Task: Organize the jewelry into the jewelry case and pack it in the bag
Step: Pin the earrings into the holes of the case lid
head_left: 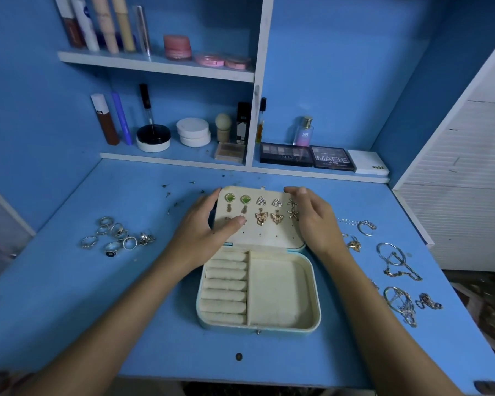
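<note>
**Steadying the earring panel before the rings go in**

My left hand point(209, 224) grips the left edge of the earring panel point(265, 238), thumb laid across its face and fingers curled behind it. My right hand point(312, 218) cups the panel's right edge, fingers bent over the top corner. I judge I hold it from both sides so the studded earrings point(262, 208) stay put while the panel stands tilted back.

That panel belongs to the jewelry case point(280, 290), which lies open flat on the desk point(97, 324) with its hinge away from me. The ring rolls point(225, 285) fill the case's left half; the right half is a bare tray.

Left of the case, well apart, sits a cluster of rings point(117, 235). Right of the case lie the bracelets and chains point(397, 278), loosely spread. Each pile seems set on the side of the compartment it suits. Beyond the case, shelves point(155, 64) hold cosmetics. I see no bag.
</note>
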{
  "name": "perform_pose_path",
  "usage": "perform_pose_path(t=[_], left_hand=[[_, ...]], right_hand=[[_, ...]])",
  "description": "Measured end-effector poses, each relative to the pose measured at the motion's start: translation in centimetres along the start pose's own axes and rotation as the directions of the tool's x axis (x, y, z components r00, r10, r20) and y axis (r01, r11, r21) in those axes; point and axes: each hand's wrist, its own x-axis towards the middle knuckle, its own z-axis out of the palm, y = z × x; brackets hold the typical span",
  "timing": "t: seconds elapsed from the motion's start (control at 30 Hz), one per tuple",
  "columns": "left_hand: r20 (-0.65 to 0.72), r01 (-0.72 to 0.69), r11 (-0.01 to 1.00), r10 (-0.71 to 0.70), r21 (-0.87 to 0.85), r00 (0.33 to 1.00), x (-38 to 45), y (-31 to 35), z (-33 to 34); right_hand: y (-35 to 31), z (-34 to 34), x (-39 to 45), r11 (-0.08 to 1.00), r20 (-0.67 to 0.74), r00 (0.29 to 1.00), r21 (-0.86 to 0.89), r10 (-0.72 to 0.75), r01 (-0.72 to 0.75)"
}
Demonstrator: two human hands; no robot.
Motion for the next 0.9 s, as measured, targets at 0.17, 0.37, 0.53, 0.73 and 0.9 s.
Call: perform_pose_path(t=[0.17, 0.37, 0.53, 0.73, 0.9], left_hand=[[-0.009, -0.001, 1.000, 0.001, 0.026, 1.000, -0.6, -0.5, -0.4], [-0.065, -0.020, 1.000, 0.021, 0.016, 0.998, -0.9, -0.4, -0.2], [-0.020, -0.052, 0.997, 0.053, 0.061, 0.998, -1.2, -0.5, -0.5], [0.109, -0.092, 0.988, 0.079, 0.123, 0.991, -1.9, -0.8, -1.3], [0.174, -0.095, 0.983, 0.068, 0.156, 0.982, -2.3, -0.5, -1.9]], right_hand=[[0.2, 0.1, 0.5, 0.998, 0.004, 1.000, -0.063, 0.027, -0.027], [0.2, 0.1, 1.5, 0.992, 0.010, 0.999, -0.119, 0.049, -0.047], [-0.5, -0.3, 2.9, 0.963, 0.040, 0.998, -0.266, 0.048, -0.035], [-2.1, -0.1, 5.3, 0.930, 0.148, 0.989, -0.363, -0.008, 0.062], [-3.9, 1.7, 7.4, 0.875, 0.279, 0.952, -0.422, -0.125, 0.238]])
